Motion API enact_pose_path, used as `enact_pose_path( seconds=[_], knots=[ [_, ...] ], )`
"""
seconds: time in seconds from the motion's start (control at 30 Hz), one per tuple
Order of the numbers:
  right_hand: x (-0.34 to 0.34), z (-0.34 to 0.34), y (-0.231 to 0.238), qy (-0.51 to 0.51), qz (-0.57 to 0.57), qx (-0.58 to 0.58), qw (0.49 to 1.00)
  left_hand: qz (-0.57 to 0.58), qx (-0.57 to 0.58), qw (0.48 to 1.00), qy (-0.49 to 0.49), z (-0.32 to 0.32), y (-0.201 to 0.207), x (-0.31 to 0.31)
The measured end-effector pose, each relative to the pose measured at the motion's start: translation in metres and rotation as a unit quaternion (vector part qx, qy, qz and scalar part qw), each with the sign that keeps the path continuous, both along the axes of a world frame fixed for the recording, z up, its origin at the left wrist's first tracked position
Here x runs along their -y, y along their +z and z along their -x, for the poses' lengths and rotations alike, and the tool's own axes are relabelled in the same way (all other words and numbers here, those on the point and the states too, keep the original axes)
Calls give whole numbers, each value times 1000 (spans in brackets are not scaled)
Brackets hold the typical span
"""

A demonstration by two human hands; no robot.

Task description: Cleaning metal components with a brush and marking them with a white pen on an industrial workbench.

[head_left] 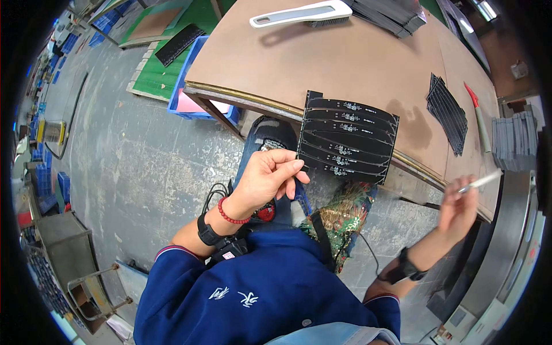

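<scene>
My left hand pinches the left edge of a black circuit-board panel between thumb and fingers. The panel is flat, with several curved strips side by side, slots between them and small white printing. It is held tilted over the table's near edge, partly above my lap. Off to the right, my right hand, slightly blurred, is closed around a slim white pen-like tool, whose rear end points right. That hand is apart from the panel, by the table's right front corner.
On the brown table lie a white-handled brush, a stack of dark panels, a fanned pile of black panels and a red-tipped tool. Grey stacked pieces stand at right. A blue bin is left of the table.
</scene>
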State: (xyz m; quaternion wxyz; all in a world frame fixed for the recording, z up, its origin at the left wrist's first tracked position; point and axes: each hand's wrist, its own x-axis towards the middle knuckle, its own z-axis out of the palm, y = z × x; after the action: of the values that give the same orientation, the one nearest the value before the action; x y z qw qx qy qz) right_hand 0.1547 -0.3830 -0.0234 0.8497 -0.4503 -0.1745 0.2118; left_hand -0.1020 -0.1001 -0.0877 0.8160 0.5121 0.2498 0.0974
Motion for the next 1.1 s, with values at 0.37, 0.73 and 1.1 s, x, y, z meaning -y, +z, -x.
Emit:
enact_pose_path(
  seconds=[0.37, 0.73, 1.1],
  knots=[
    [-117, 126, -42, 28, 194, 125, 972, 7, -5, 1000, 9, -1, -1, 4],
    [-124, 124, -46, -23, 272, 277, 921, -1, -3, 1000, 11, -1, -2, 4],
    [-130, 120, -42, -19, 290, 243, 926, -7, -4, 1000, 9, -1, -5, 4]
  ],
)
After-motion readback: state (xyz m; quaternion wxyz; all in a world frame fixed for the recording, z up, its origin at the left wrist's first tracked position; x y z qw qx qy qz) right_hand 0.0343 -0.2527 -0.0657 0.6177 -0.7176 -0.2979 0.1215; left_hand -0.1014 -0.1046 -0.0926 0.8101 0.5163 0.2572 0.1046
